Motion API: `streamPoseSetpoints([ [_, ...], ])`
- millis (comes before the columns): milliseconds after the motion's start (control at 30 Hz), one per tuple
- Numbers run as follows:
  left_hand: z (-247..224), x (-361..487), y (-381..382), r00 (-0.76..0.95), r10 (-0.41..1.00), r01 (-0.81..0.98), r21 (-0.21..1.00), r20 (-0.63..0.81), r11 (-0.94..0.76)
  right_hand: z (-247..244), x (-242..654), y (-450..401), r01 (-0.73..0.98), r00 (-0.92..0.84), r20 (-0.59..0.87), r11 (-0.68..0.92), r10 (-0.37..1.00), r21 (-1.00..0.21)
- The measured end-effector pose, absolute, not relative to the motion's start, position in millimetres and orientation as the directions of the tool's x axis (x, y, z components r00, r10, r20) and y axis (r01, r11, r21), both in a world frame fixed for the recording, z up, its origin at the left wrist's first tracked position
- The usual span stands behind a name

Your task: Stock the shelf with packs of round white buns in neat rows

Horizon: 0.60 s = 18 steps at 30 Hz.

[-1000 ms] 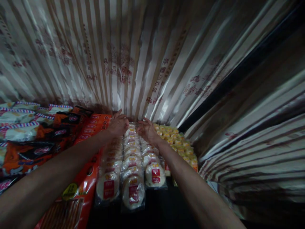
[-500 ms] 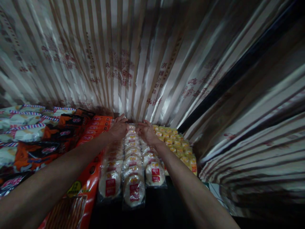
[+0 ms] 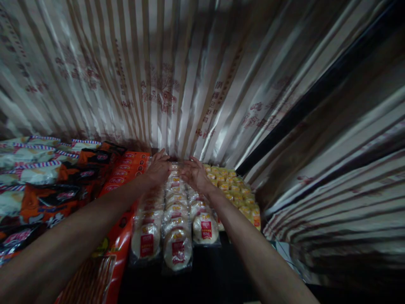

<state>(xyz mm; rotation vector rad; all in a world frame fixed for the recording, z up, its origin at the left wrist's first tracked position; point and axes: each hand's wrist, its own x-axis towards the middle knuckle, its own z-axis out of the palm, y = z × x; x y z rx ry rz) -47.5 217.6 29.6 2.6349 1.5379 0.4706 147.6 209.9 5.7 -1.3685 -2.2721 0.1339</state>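
Rows of round pale flatcakes in clear packets with red labels lie overlapping on a dark surface; the front packet of the middle row (image 3: 177, 249) is the nearest. At the far end of the left row rests my left hand (image 3: 159, 169), its fingers stretched out toward the curtain. My right hand (image 3: 193, 173) lies over the far end of the middle and right rows, fingers spread. Both hands seem to touch the packets, though the contact under the palms is hidden. The left row's front packet (image 3: 146, 240) and the right row's front packet (image 3: 205, 228) show fully.
Left of the rows lie long orange-red packets (image 3: 122, 236), orange-black bags (image 3: 47, 202) and white bags with striped edges (image 3: 38, 173). Small yellow packets (image 3: 236, 185) stand to the right. A striped printed curtain (image 3: 164, 84) hangs behind, and a dark pole (image 3: 303, 101) slants across the right.
My right hand's fingers have opened out slightly at the far end of the rows. My left hand has barely moved. The packets lie as before, with a very slight shift of the whole view.
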Motion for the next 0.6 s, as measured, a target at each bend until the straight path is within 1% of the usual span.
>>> streamPoseSetpoints([
  [133,31,-47,216,0.458,0.854,0.838,0.199,0.247,-0.508,11,149,200,0.825,-0.405,0.302,0.487,0.863,-0.287],
  [233,31,-46,215,0.455,0.851,0.836,0.204,0.262,-0.51,13,149,197,0.831,-0.404,0.277,0.476,0.872,-0.288],
  [367,30,-46,213,0.436,0.866,0.847,0.214,0.245,-0.486,15,145,195,0.842,-0.396,0.235,0.454,0.887,-0.292],
  [500,32,-47,211,0.433,0.866,0.845,0.224,0.249,-0.487,14,142,191,0.846,-0.378,0.261,0.446,0.888,-0.293],
  [600,33,-49,207,0.459,0.852,0.836,0.203,0.25,-0.51,13,142,188,0.854,-0.358,0.288,0.436,0.888,-0.283],
])
